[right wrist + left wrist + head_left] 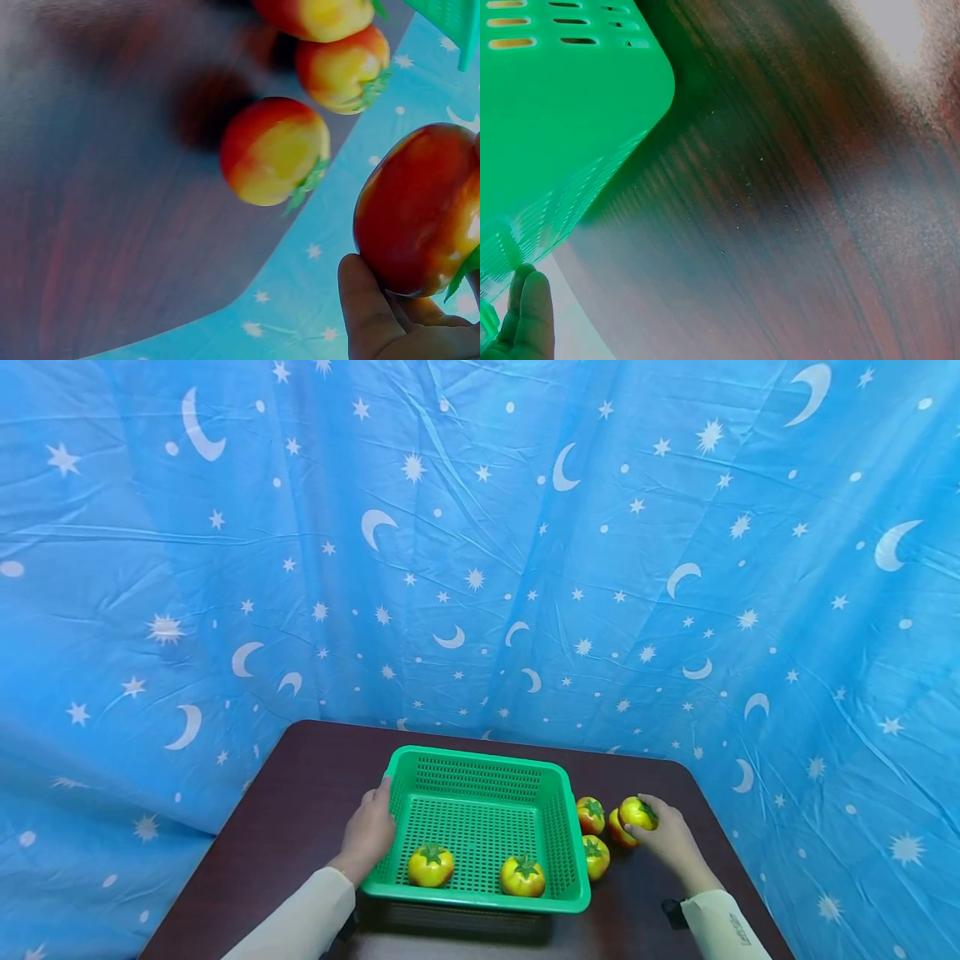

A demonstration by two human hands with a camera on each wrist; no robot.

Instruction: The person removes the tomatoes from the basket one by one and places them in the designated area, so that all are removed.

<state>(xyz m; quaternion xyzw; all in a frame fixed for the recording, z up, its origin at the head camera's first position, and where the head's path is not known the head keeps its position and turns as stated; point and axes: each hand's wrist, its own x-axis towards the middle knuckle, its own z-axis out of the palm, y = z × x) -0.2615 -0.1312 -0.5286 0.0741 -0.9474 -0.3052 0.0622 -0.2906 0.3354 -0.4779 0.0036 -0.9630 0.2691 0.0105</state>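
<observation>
A green plastic basket with slotted walls sits mid-table, two yellow-red tomatoes lying near its front wall. At its left side, my left hand holds the rim, thumb up at the edge; in the left wrist view its fingers lie along the outer wall. Right of the basket, my right hand grips a tomato with a green leafy top. That tomato is raised off the table and overlaps another tomato in the head view. Two more tomatoes lie beside the basket's right wall.
The dark wood-grain table has rounded far corners. Behind it and along both sides hangs a blue curtain printed with white moons and stars. Dark bands show at the wrists below light sleeves.
</observation>
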